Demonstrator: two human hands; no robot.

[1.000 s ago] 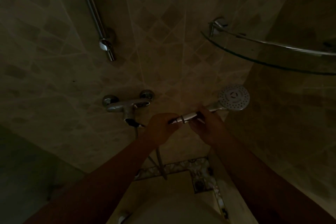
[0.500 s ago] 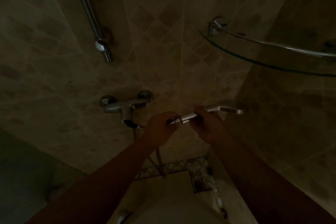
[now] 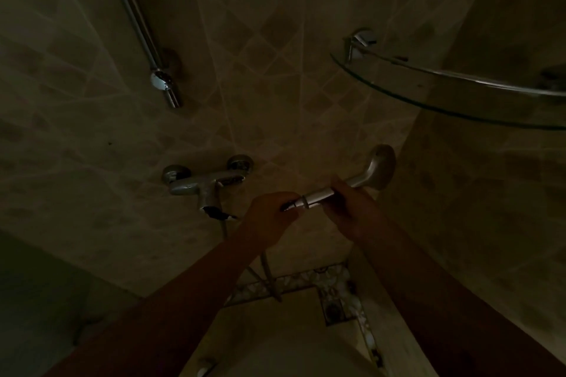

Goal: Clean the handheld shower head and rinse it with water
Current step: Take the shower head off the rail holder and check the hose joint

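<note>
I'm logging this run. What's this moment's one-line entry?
hands: left on hose end, right on handle | shower head: back toward camera

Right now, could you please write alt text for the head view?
Two hands hold a shower head by its handle, left hand at the hose end, right hand nearer the head, in front of a dim tiled wall with a mixer tap.

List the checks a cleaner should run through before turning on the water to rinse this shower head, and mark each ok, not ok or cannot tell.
1. Right hand has a grip on the shower head handle: ok.
2. Left hand holds the hose end of the handle: ok.
3. Spray face visible for inspection: not ok, its back faces the camera.
4. Hose joint tight: cannot tell.
5. Mixer tap unobstructed: ok.
6. Floor drain uncovered: ok.
</note>
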